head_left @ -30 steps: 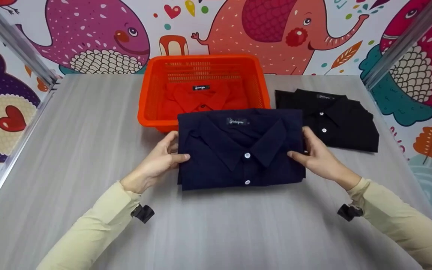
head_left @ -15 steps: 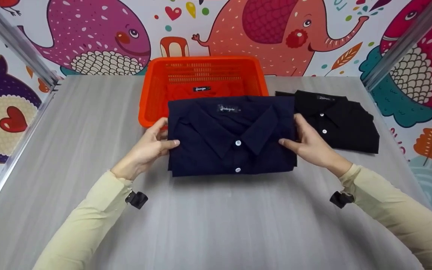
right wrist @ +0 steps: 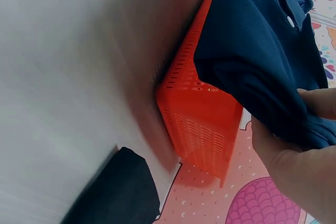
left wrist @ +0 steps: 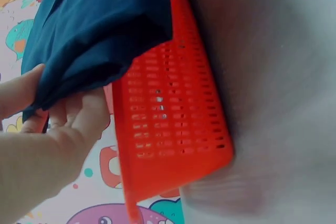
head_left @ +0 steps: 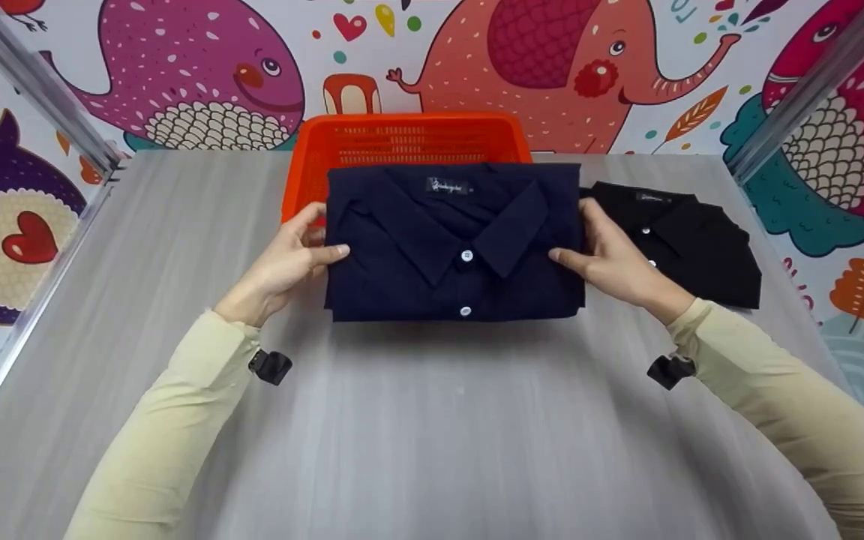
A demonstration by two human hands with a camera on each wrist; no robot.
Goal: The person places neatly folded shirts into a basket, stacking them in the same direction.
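Navy shirt [head_left: 409, 277]: already folded, was raised clear of the table [head_left: 462, 435], over the near part of the orange basket [head_left: 301, 176]. Was pinched along opposite sides by the left grip [head_left: 280, 259] and right grip [head_left: 616, 259]. Seemed midway, with letting go not yet done (basket's inside largely hidden). Left black clothing [head_left: 706, 247] untouched, folded on the table.

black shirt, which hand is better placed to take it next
Right hand, likely, once free: it holds the navy shirt by the edge nearer the black shirt; the left hand holds the far edge.
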